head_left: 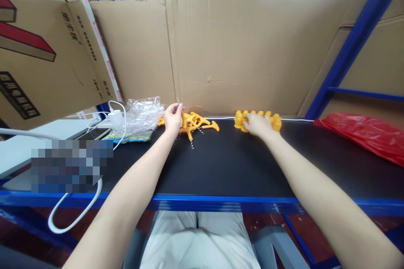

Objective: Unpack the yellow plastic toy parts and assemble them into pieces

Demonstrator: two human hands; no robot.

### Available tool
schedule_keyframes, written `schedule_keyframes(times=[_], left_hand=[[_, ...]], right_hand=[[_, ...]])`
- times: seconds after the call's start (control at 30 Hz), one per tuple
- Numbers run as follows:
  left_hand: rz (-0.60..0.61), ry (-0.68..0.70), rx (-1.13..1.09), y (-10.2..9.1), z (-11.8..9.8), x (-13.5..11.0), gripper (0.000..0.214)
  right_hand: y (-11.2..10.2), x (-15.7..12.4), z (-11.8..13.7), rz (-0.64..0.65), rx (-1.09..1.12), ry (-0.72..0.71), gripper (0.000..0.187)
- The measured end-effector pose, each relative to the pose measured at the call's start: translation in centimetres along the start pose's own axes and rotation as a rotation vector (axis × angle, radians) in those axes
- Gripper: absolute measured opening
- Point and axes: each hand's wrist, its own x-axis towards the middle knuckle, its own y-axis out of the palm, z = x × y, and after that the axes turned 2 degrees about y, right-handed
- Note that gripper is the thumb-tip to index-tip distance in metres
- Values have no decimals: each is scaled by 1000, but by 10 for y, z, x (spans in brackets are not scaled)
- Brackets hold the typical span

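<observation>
Cardboard wall (pixel 240 46) behind black, blue-framed shelf (pixel 221 168).

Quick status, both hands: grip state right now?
Left hand: pinched shut on what looks like a small spring, above the orange pieces.
Right hand: resting on the yellow pieces; grip cannot be told.

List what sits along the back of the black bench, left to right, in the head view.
White charger → clear plastic bag → left hand → pile of orange corkscrew pieces → row of yellow parts, with the right hand resting on it → red plastic bag.
</observation>
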Motion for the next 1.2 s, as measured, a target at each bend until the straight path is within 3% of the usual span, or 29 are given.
schedule_keyframes(times=[0.1, 0.27, 0.33, 0.53, 0.67, 0.83, 1.1, 1.2], left_hand=[[33, -140, -150, 5, -7, -4, 17], [175, -222, -162, 13, -19, -18, 19], [291, -244, -98, 15, -23, -24, 18], [822, -178, 244, 13, -24, -37, 24], [985, -92, 513, 11, -15, -40, 20], [966, 32, 585, 10, -11, -39, 21], [870, 410, 711, 12, -23, -40, 14], [870, 471, 730, 11, -27, -40, 18]], right_hand=[[0, 0, 0, 22, -1, 12, 33], [1, 2, -1, 4, -36, 41, 35], [2, 2, -1, 7, -52, 64, 35], [2, 1, 2, -22, -74, 49, 33], [-1, -1, 8, 17, -57, -9, 29], [2, -1, 16, 18, 36, -94, 30], [14, -5, 30, 63, 281, -149, 22], [16, -6, 33, 30, 331, -169, 20]])
